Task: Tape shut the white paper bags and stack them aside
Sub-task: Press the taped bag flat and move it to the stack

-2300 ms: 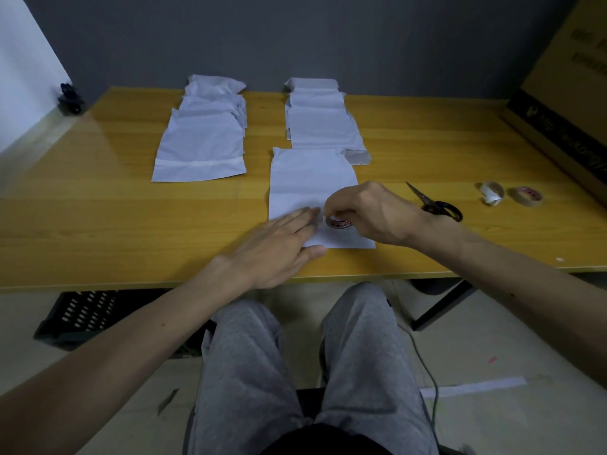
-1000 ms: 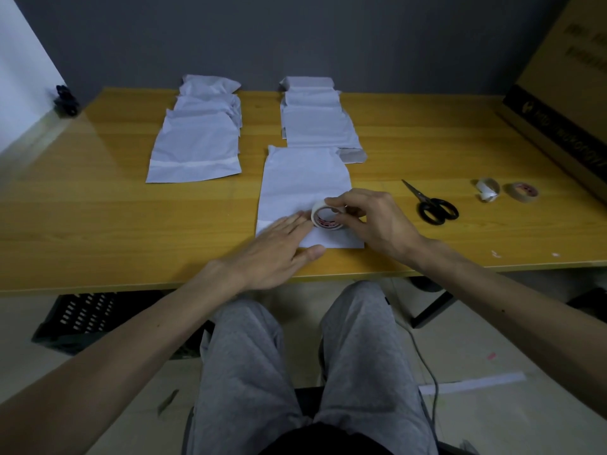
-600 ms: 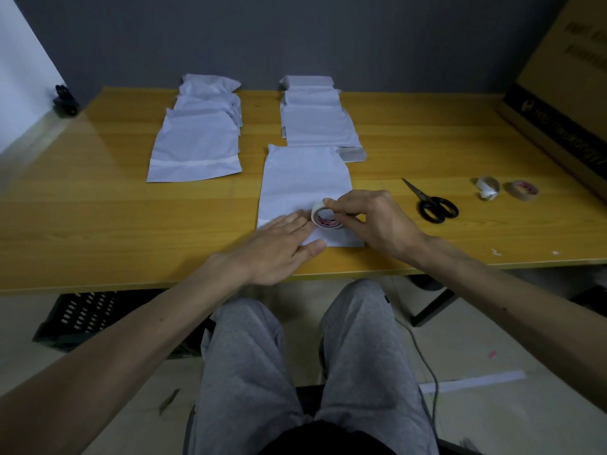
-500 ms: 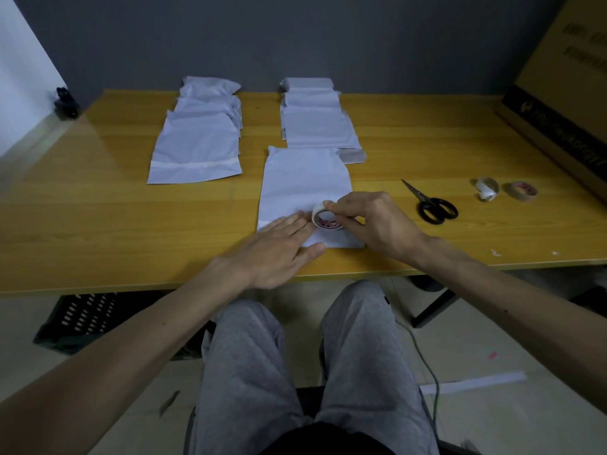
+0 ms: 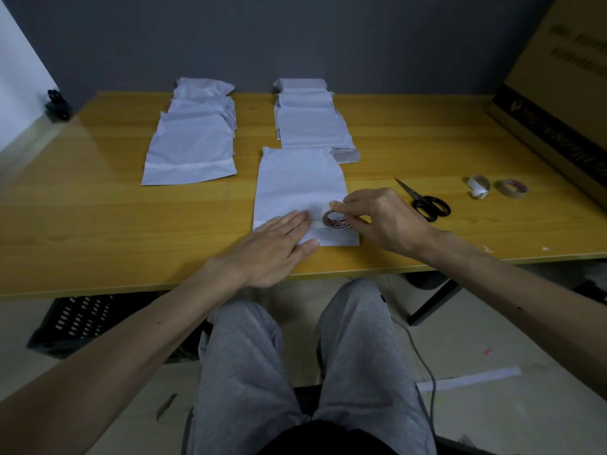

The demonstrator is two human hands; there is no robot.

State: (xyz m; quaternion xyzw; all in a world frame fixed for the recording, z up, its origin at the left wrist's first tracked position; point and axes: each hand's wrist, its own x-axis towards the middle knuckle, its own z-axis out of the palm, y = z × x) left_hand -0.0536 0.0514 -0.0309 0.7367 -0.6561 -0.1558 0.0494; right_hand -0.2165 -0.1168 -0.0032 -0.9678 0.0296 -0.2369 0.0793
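left hand (image 5: 277, 244) lies flat, fingers straight, pressing the near end of the white bag (image 5: 300, 185) on the bench (image 5: 98, 218); right hand (image 5: 384, 220) pinches the tape roll (image 5: 333, 220) on it. scissors (image 5: 425, 201) just right, two more rolls (image 5: 492, 188) beyond, bag stacks (image 5: 197, 139) behind.

Left hand (image 5: 272, 249), right hand (image 5: 386, 223), both bare up the forearms; loose grey jogging trousers (image 5: 249, 372), dark top (image 5: 328, 440)

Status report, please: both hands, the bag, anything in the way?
Left hand flat, pressing the white paper bag. Right hand pinches the tape roll on the bag's near end. Scissors lie right of the bag, apart from it.
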